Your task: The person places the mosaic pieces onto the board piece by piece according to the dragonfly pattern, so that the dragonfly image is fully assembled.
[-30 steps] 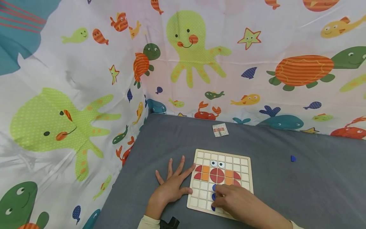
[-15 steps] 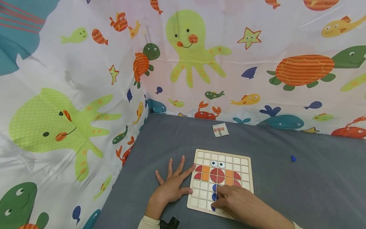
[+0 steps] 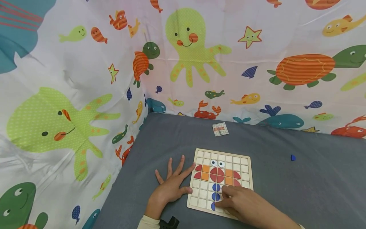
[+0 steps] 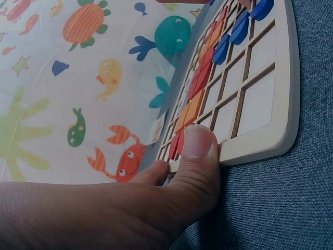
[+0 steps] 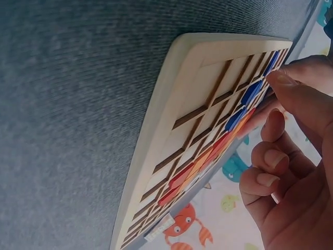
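Note:
In the head view, a square wooden grid board (image 3: 203, 193) lies on the grey cloth. My left hand (image 3: 168, 188) rests spread beside it, thumb and index finger touching its left edge. Over the lower right cells hovers my right hand (image 3: 243, 202), its fingers bent with nothing seen held. Its thumb is at the lowest blue piece (image 3: 213, 206), whose right side is covered. Above that sit two blue discs (image 3: 216, 187), a red disc (image 3: 217, 175), orange squares (image 3: 205, 172) and two eye pieces (image 3: 217, 163). The right wrist view shows the thumb (image 5: 283, 80) at the board's blue row.
A loose blue piece (image 3: 293, 157) lies on the grey cloth (image 3: 286, 190) to the right. Behind the board is a small pattern card (image 3: 220, 129). Printed sea-animal curtains (image 3: 217, 63) stand at the back and left.
My right hand has shifted slightly right, uncovering the two upper blue discs fully. My left hand has stayed at the board's edge.

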Motion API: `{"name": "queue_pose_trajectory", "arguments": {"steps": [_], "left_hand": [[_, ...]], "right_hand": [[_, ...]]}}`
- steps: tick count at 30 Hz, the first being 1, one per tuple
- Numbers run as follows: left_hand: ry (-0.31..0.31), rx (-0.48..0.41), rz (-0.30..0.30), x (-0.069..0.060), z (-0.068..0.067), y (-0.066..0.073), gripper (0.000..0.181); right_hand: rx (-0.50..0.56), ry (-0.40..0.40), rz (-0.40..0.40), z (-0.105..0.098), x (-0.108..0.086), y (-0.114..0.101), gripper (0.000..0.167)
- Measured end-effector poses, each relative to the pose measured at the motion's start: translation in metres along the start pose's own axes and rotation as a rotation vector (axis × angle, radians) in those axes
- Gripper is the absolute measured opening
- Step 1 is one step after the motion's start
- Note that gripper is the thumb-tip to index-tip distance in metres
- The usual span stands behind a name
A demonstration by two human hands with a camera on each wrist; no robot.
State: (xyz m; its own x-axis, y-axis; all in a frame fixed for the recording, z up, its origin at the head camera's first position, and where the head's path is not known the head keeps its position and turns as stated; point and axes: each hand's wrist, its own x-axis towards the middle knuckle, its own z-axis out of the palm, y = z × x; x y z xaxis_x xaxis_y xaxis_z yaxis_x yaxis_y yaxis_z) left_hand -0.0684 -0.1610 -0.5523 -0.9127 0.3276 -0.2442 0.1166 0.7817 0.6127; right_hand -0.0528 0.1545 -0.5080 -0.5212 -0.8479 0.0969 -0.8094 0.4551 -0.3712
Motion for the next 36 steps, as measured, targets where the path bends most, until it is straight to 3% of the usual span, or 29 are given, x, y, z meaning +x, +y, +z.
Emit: {"name": "queue_pose_trajectory", "arguments": {"steps": [5,12,17,22,28,32,36], "left_hand": [[0.021,-0.011,0.019,0.004,0.007,-0.008,0.091],[0.015,-0.011,0.002,0.004,0.007,-0.008,0.091],[0.014,-0.005,0.006,0.004,0.007,-0.008,0.091],[0.012,-0.008,0.019,0.005,0.006,-0.008,0.091],[0.013,-0.007,0.025,0.004,0.004,-0.008,0.091],[0.014,-0.013,0.03,0.002,0.003,-0.006,0.09],[0.011,-0.024,0.033,0.0,0.001,-0.003,0.089]], "right_hand": [[0.003,0.035,0.002,-0.001,-0.006,0.005,0.012],[0.096,0.033,0.114,-0.015,-0.021,0.017,0.013],[0.084,0.046,0.189,-0.024,-0.037,0.031,0.015],[0.017,0.065,0.328,-0.034,-0.053,0.047,0.019],[-0.127,0.187,0.533,-0.043,-0.069,0.074,0.014],[-0.149,0.226,0.667,-0.051,-0.083,0.097,0.018],[-0.158,0.276,0.728,-0.055,-0.1,0.12,0.024]]}}
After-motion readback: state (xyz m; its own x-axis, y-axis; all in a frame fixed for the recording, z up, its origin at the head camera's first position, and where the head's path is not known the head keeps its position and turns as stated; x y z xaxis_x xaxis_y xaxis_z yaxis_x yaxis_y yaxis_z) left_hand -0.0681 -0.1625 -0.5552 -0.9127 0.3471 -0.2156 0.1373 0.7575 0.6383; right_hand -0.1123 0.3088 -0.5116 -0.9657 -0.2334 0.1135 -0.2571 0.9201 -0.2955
